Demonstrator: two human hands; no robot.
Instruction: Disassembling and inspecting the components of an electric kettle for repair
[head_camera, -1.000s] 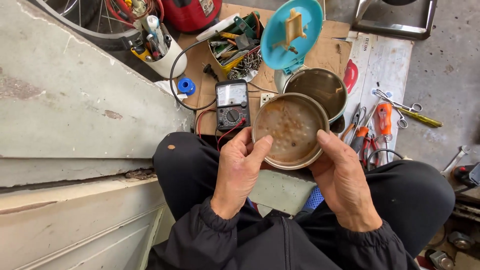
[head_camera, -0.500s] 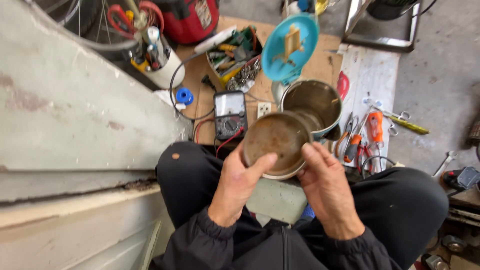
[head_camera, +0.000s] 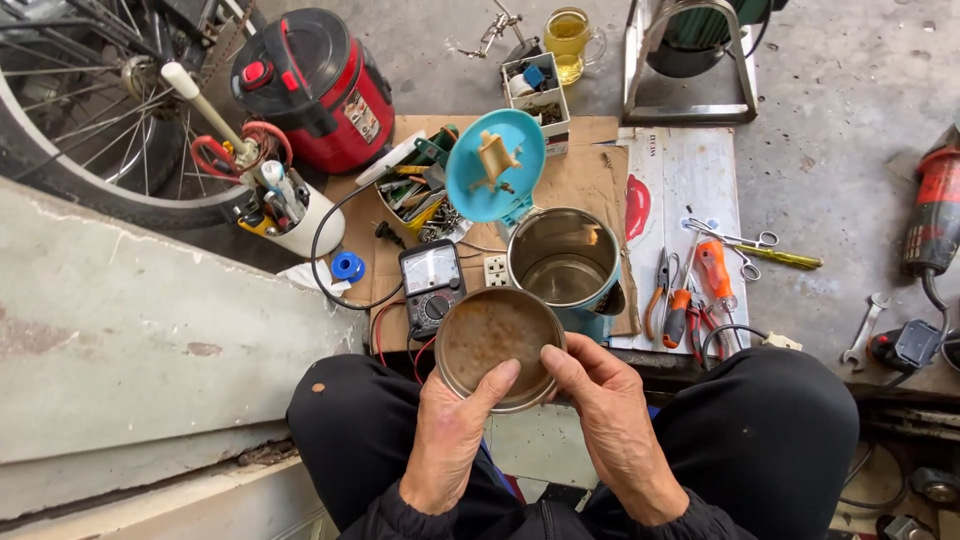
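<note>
Both hands hold a round metal plate (head_camera: 495, 340) with a stained brown inner face, just above my knees. My left hand (head_camera: 455, 435) grips its near-left rim with the thumb laid on the inside. My right hand (head_camera: 610, 420) grips the near-right rim, thumb on the edge. Just beyond the plate stands an open steel kettle body (head_camera: 565, 265) with its blue lid (head_camera: 495, 165) tipped up. A black multimeter (head_camera: 430, 285) lies to the left of the kettle on brown cardboard.
Pliers, an orange-handled tool (head_camera: 715, 275) and scissors (head_camera: 730, 238) lie at right on a white sheet. A red cooker (head_camera: 310, 85), a white tub of tools (head_camera: 290, 215), a parts box, a bicycle wheel (head_camera: 90, 120) and a glass mug (head_camera: 570, 40) stand behind. A concrete slab fills the left.
The view has swung up, showing more of the floor behind. The plate has sunk nearer my knees and both hands have shifted their hold to its near rim.
</note>
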